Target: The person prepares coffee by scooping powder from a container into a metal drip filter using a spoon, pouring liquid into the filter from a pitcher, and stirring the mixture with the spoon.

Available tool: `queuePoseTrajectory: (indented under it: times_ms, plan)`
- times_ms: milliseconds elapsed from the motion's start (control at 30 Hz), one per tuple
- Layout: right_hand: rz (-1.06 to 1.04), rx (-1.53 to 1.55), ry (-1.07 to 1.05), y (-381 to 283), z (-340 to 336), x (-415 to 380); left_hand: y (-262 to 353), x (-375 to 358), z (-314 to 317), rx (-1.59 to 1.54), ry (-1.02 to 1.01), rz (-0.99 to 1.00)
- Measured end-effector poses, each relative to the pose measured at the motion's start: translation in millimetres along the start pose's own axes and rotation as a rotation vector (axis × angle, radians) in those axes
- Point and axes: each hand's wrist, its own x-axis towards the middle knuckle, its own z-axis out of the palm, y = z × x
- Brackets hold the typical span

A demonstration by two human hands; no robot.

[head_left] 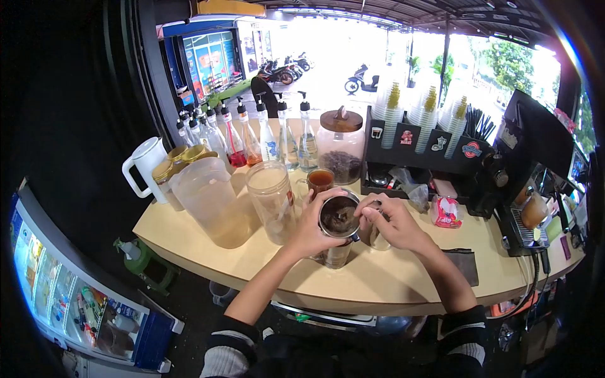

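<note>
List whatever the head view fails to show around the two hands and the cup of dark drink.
- Lower part of the cup: covered by the left hand.
- What the right hand pinches at the rim: too small to tell.
- Glass under the cup: mostly hidden, contents unclear.
- Syrup bottle labels: too small to read.
- Street beyond: washed out by glare.

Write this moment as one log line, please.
left hand: grips metal cup | right hand: fingers on cup rim | cup: dark contents, above counter | nearby: clear jar
</note>
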Motion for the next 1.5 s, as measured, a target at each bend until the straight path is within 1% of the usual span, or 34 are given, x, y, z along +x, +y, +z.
queuePoseTrajectory:
  times_ms: [100,167,300,400,467,500,600,667,700,767,800,867,967,1033,1100,1167,1233,1267,1333,1367,1433,1467,1500]
  plan:
    - [0.052,-0.069,-0.052,1,-5,1,-2,-1,1,0.013,0.005,0.004]
    - [-0.006,0.014,-0.018,3,-4,3,-6,-2,4,-0.018,0.003,0.010]
    - [0.024,-0.032,-0.038,2,-2,2,-9,-2,7,-0.106,0.017,0.016]
    - [-0.013,0.002,0.000,2,-3,5,-9,-2,8,-0.116,0.026,0.007]
    - [0.051,-0.051,-0.084,-3,-6,5,-10,-2,8,-0.120,0.028,0.010]
    - [0.052,-0.052,-0.084,-5,-8,8,-10,-2,8,-0.125,0.029,0.012]
    - [-0.005,0.013,-0.047,-11,-12,17,-11,-3,10,-0.160,0.034,-0.002]
    - [-0.050,-0.137,-0.121,-12,-13,17,-13,-3,11,-0.168,0.034,-0.005]
    - [-0.048,-0.137,-0.120,-14,-15,19,-14,-3,11,-0.175,0.036,-0.008]
    - [-0.036,-0.272,-0.116,-18,-20,22,-13,-3,11,-0.166,0.034,-0.005]
    - [-0.035,-0.272,-0.116,-17,-17,21,-13,-3,10,-0.156,0.034,0.000]
    - [-0.103,-0.217,-0.159,-13,-8,18,-12,-3,11,-0.154,0.036,-0.001]
    - [-0.104,-0.301,-0.092,-10,-15,21,-12,-4,12,-0.169,0.031,-0.016]
    - [-0.101,-0.273,-0.105,-11,-8,19,-11,-3,11,-0.182,0.031,-0.031]
    - [-0.099,-0.220,-0.131,-11,-2,17,-9,-1,11,-0.157,0.043,0.028]
    - [-0.067,-0.226,-0.140,-8,-5,17,-6,-1,10,-0.136,0.049,0.034]
    - [0.016,-0.046,-0.136,-4,-6,18,-6,-2,10,-0.111,0.057,0.038]
    - [0.013,-0.045,-0.135,-3,-5,17,-8,-2,11,-0.116,0.056,0.048]
    - [-0.074,-0.205,-0.073,-3,-2,12,-11,-2,12,-0.121,0.053,0.061]
    - [-0.072,-0.206,-0.073,-3,-4,12,-12,-3,12,-0.139,0.051,0.031]
    - [-0.062,-0.171,0.004,-2,-6,13,-12,-4,13,-0.157,0.048,0.000]
    - [-0.061,-0.171,0.005,-4,-5,12,-13,-4,14,-0.165,0.049,-0.008]
    - [-0.057,-0.186,-0.046,-6,-3,10,-13,-4,15,-0.174,0.048,-0.016]
